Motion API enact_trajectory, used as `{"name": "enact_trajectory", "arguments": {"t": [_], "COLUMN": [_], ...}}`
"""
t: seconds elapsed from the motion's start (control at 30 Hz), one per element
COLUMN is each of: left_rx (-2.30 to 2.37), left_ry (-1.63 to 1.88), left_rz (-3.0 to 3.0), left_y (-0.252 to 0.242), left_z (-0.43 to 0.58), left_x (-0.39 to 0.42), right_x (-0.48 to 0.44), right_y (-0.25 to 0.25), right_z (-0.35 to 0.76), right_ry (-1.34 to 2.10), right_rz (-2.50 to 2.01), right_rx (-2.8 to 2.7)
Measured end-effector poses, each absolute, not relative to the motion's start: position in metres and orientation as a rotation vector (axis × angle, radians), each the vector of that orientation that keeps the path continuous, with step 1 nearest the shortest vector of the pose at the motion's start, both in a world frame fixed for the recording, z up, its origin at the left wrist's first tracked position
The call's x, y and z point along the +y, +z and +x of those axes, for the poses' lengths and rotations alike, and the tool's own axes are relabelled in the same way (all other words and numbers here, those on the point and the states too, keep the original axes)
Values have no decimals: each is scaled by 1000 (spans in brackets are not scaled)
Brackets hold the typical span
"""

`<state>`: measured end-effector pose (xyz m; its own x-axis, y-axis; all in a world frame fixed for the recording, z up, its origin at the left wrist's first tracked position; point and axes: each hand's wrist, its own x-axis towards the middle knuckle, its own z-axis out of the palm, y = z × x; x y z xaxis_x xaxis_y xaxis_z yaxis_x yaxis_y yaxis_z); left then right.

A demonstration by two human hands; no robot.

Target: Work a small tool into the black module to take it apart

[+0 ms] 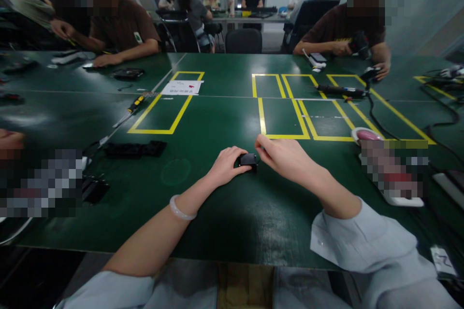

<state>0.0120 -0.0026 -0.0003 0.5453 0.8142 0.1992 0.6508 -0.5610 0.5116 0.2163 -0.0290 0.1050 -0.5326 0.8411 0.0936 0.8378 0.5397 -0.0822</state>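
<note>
A small black box-like part (248, 159) rests at the middle of the green table (217, 222). My left hand (229, 166) grips it from the left, fingers behind and thumb along the near side. Just to its right, my right hand (279, 152) is raised with the fingers curled and pinched together. Whether something tiny sits in that pinch is hidden. The right fingertips are apart from the black part. A pale bracelet (183, 208) circles my left wrist.
Yellow tape outlines (284, 136) mark the table ahead. A yellow-black screwdriver (136, 104) and black strip (136, 149) lie left. At right are a white tray-like case (404, 201), cables and a black stick-shaped tool (340, 91). Co-workers sit opposite; one holds a power drill (359, 44).
</note>
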Motion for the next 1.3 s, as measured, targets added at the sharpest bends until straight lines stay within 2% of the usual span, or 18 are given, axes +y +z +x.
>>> {"name": "enact_trajectory", "arguments": {"t": [0.93,1.3], "left_rx": [1201,1192], "left_ry": [578,594], "left_rz": [2413,2406], "left_y": [1,0], "left_z": [11,11], "left_x": [-4,-3], "right_x": [-29,-28], "right_y": [104,105], "right_z": [217,216], "right_ry": [92,-11], "right_rz": [-1418,-1489], "right_rx": [-2611,-2654]}}
